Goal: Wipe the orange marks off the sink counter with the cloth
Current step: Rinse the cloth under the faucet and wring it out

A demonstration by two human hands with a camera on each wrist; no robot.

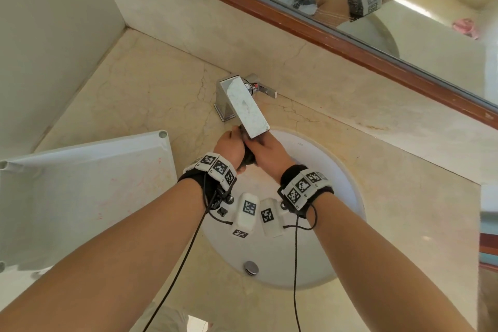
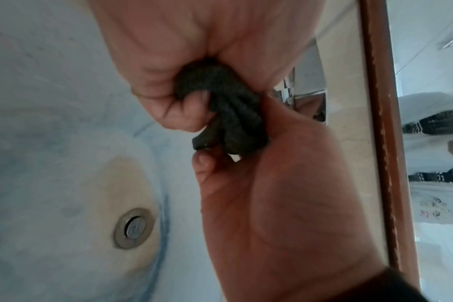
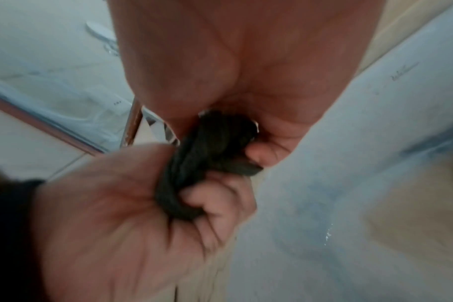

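Smears of faint orange [image 1: 107, 197] stain the white plastic board [image 1: 80, 170] lying on the beige marble sink counter [image 1: 151, 83], well apart from the work. Rightward, the left hand [image 1: 229, 145] and right hand [image 1: 269, 153] both clench a twisted dark grey cloth [image 2: 225, 114] over the white round basin [image 1: 336, 170], beneath the chrome square tap [image 1: 242, 105], apparently wringing it out so water drains away before wiping.

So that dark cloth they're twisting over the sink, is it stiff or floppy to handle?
Probably floppy: the cloth is wrung into rope-like folds between the left hand and right hand. It likely squashes easily, since both fists bunch it small. It may be damp, being held under the tap, though no water shows.
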